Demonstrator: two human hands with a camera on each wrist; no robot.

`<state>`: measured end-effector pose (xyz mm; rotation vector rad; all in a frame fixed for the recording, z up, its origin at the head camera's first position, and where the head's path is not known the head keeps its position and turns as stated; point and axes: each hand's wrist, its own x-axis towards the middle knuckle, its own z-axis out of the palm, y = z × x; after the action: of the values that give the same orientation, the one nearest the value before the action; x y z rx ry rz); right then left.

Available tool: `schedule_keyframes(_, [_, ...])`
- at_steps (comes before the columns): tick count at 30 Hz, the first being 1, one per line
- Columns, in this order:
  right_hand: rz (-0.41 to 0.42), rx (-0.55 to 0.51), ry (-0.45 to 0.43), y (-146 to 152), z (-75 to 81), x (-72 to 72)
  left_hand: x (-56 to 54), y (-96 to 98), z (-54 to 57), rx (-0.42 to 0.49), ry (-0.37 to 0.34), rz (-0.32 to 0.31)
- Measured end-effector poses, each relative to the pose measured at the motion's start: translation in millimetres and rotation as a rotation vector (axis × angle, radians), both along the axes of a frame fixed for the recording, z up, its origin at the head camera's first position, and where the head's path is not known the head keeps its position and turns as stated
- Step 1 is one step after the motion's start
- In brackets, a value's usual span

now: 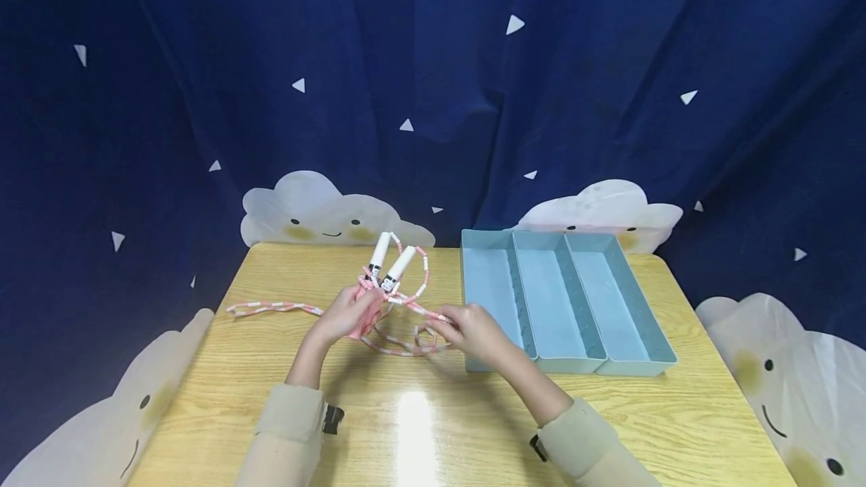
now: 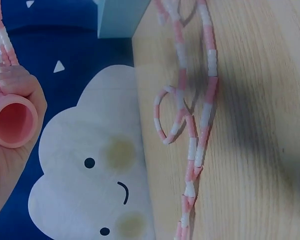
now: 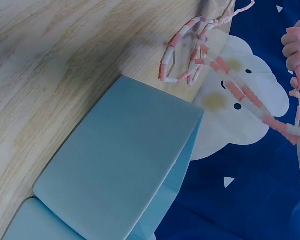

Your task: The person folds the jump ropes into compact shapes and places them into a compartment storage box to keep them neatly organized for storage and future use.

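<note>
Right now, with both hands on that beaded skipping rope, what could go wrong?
1. The rope lies in crossed loops on the table; pulling might tighten them into a knot.
2. A long tail trails left toward the table edge and could slide off.
3. The left hand holds both handles while the right hand pinches the rope beside the blue tray; a loop might snag its corner.

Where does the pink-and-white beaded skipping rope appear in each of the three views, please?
Head: skipping rope at table centre, between both hands, handles raised by the left hand.
Left wrist: beaded loops lie on the wood, right of centre; a pink handle end at left.
Right wrist: loops top centre, a strand running right.
Shared landmark: the blue tray.
</note>
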<state>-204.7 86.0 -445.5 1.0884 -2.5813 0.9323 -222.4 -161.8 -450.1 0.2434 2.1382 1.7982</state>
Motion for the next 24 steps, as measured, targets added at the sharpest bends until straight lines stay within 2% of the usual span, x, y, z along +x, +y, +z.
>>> schedule_keyframes(8, [0.034,-0.043,0.004,1.9,1.4,-2.9,0.9,-2.0,-3.8,-0.055,-0.025,-0.024])
schedule_keyframes(14, [0.051,0.005,0.022,2.7,9.3,-6.7,2.5,-3.2,-4.6,-0.11,-0.019,-0.078])
schedule_keyframes(24, [0.1,0.107,0.062,0.1,20.3,-11.7,4.4,2.6,-7.9,-0.223,-0.043,-0.202])
